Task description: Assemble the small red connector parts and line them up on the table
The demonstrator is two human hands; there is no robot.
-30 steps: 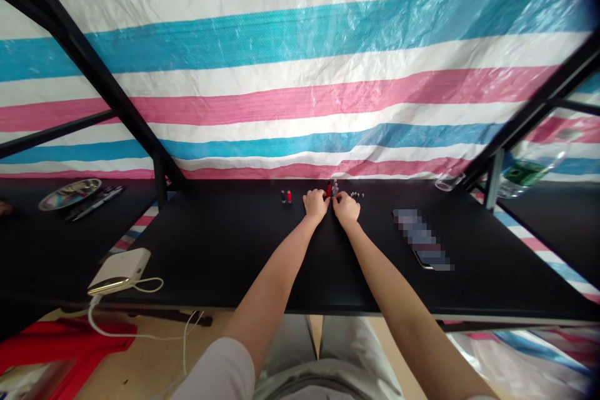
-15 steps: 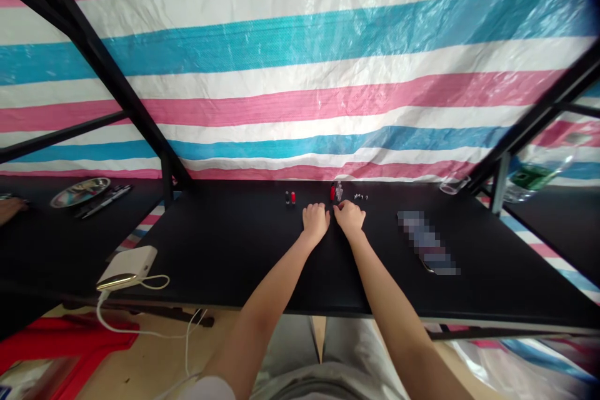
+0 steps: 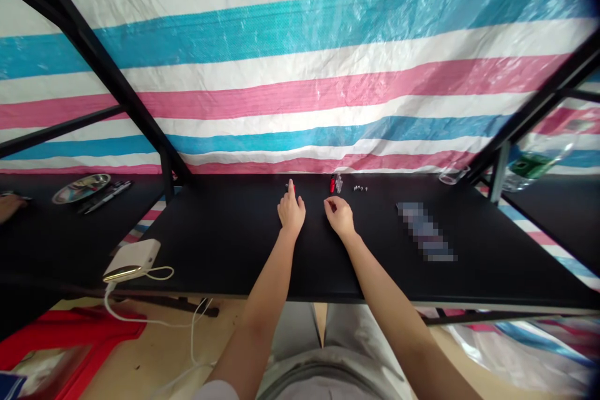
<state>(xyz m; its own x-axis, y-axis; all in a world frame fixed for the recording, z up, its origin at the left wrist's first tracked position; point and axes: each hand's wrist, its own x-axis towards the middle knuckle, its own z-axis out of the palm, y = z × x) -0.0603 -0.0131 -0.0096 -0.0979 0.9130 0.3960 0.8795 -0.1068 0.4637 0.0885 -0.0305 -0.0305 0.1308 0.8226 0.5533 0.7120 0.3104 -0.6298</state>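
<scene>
My left hand (image 3: pixel 291 212) is stretched over the black table, index finger pointing forward and thumb held apart. Its fingertip partly covers a small red cylinder (image 3: pixel 294 189) and a dark piece beside it, possibly touching them. My right hand (image 3: pixel 339 216) hovers or rests just to the right, with thumb and fingertips drawn together; whatever they pinch, if anything, is too small to make out. Beyond it lie small red pieces (image 3: pixel 332 184), a cluster of clear plastic pieces (image 3: pixel 339 183) and several tiny shiny metal pieces (image 3: pixel 360 188) in a row.
On the black table (image 3: pixel 225 244) a blurred-out phone-like object (image 3: pixel 424 231) lies right, a clear cup (image 3: pixel 453 175) back right. A white power bank (image 3: pixel 134 260) with a cable sits left. Beyond are pens (image 3: pixel 105 198), an oval tray (image 3: pixel 60 197), another person's hand (image 3: pixel 10 207) and a bottle (image 3: pixel 532 165).
My left hand has moved left, away from my right hand, and its index finger now reaches the red cylinder. My right hand has drawn slightly back from the small red and clear pieces.
</scene>
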